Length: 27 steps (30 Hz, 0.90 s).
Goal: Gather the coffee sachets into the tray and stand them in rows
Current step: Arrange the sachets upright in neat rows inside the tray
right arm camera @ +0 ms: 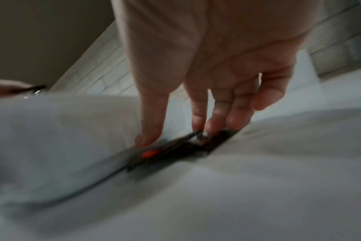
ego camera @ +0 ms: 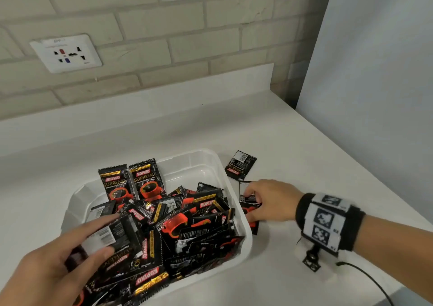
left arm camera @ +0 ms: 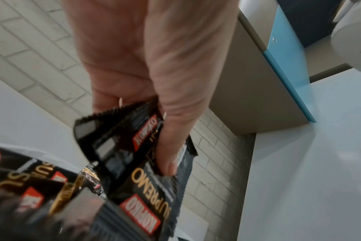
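Note:
A translucent white tray on the white counter holds a jumbled heap of black coffee sachets. Two sachets stand upright at its back left. My left hand is over the tray's front left and pinches a few sachets between thumb and fingers. My right hand is just right of the tray, where its thumb and curled fingers pinch sachets lying on the counter. The blurred right wrist view shows that hand on a sachet. Another sachet lies flat farther back.
A brick wall with a power socket runs behind the counter. A tall white panel stands on the right. A black cable trails from my right wristband toward the counter's front right edge.

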Each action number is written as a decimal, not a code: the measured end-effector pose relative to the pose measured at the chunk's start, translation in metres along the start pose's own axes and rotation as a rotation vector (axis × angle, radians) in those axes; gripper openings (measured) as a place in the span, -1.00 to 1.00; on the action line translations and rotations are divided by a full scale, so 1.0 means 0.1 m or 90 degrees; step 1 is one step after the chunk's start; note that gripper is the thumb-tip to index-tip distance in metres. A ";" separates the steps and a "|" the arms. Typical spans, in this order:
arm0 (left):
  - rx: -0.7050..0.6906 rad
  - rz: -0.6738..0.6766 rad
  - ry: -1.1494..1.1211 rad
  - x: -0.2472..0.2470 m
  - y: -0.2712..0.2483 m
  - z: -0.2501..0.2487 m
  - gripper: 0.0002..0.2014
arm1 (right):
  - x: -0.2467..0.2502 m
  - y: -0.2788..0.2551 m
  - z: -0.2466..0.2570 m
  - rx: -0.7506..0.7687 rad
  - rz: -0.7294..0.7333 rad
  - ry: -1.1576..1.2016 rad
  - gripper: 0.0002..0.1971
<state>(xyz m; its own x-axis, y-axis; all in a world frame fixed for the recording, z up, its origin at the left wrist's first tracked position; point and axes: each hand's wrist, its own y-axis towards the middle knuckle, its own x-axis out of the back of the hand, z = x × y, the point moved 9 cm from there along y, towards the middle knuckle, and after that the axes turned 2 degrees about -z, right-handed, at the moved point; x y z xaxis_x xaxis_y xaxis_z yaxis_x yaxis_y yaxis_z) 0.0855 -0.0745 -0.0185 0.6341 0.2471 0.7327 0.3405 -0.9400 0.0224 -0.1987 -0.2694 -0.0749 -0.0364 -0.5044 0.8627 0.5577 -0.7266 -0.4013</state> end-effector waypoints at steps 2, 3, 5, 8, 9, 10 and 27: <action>0.017 0.024 0.022 -0.08 0.04 -0.07 -0.61 | -0.04 -0.01 0.15 0.035 -0.031 -0.042 -0.35; 0.003 0.030 0.031 -0.10 0.04 -0.12 -0.63 | -0.04 0.00 0.18 0.042 -0.041 -0.049 -0.35; 0.007 0.058 0.039 -0.13 0.00 -0.14 -0.56 | -0.06 0.02 0.21 0.031 -0.031 -0.039 -0.40; 0.058 0.087 0.042 -0.14 0.00 0.02 -0.34 | -0.11 0.05 0.18 0.001 0.018 -0.006 -0.46; 0.044 0.071 0.054 -0.12 0.01 0.02 -0.36 | -0.11 0.06 0.17 -0.007 0.035 0.016 -0.49; 0.040 0.065 0.060 -0.11 0.01 0.00 -0.42 | -0.11 0.07 0.15 -0.012 0.054 0.047 -0.54; -0.111 -0.135 -0.034 0.38 0.07 -0.82 -0.59 | 0.33 0.00 -0.37 -0.079 -0.006 0.304 -0.81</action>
<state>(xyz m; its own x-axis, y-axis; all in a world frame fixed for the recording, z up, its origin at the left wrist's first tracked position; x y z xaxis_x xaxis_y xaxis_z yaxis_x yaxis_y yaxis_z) 0.0552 -0.0914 0.0656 0.5991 0.4500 0.6622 0.3480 -0.8913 0.2908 -0.2309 -0.3035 -0.0578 -0.4327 -0.6338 0.6412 0.4533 -0.7677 -0.4529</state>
